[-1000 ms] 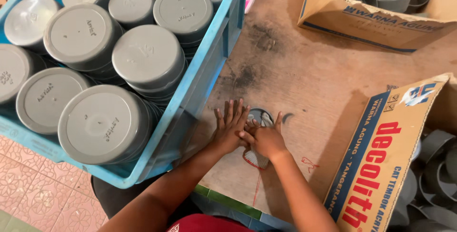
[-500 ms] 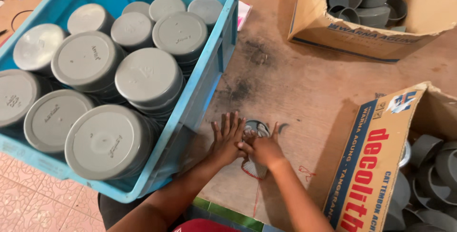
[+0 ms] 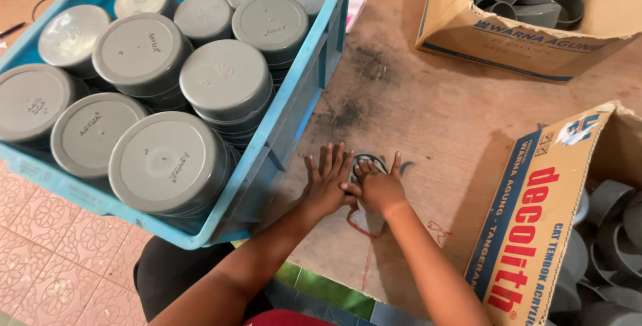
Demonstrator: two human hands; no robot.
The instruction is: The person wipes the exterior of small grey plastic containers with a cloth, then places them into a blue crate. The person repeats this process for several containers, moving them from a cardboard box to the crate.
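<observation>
Left hand (image 3: 328, 182) lies flat, fingers spread, grip released, pressing beside a thin dark ring (image 3: 370, 163) on the surface (image 3: 428, 112). Right hand (image 3: 381, 189) covers the ring's near edge; cannot tell its grip. Ring looks light, flexible, likely rubbery: best pinched at its rim. Surface: worn, stained wood. Blue crate (image 3: 301, 109) of grey caps crowds left; cardboard boxes (image 3: 535, 232) right.

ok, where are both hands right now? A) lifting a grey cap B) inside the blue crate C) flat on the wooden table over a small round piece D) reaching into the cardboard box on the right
C: the left hand and right hand press side by side on the wooden table, over a small round piece, beside the blue crate.
</observation>
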